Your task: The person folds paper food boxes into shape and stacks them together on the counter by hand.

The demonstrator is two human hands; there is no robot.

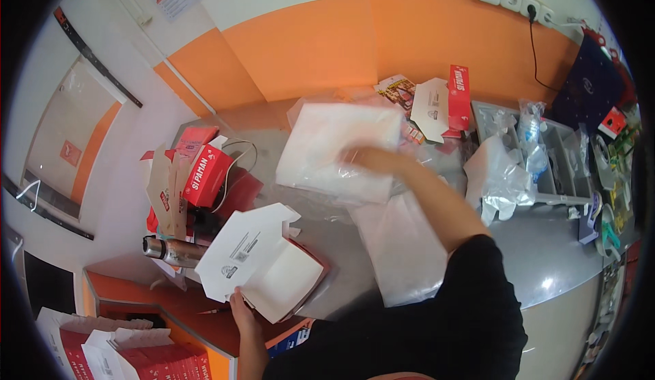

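Note:
An open cardboard food box (290,281), white inside with its lid raised, stands at the front left of the metal table. My left hand (244,310) grips its near edge, thumb against the white board. Farther off, my right hand (368,159) reaches over a stack of white translucent sheets (341,131) and is smeared by motion. Whether its fingers hold a sheet cannot be made out. More thin translucent sheets (402,250) lie flat beneath my right forearm.
A steel bottle (170,250) lies left of the box, near red cartons (207,175) and a cable. At right are a grey divided tray (563,155) and clear plastic gloves (501,182). Folded red boxes (150,359) fill the lower left. An orange wall (307,46) backs the table.

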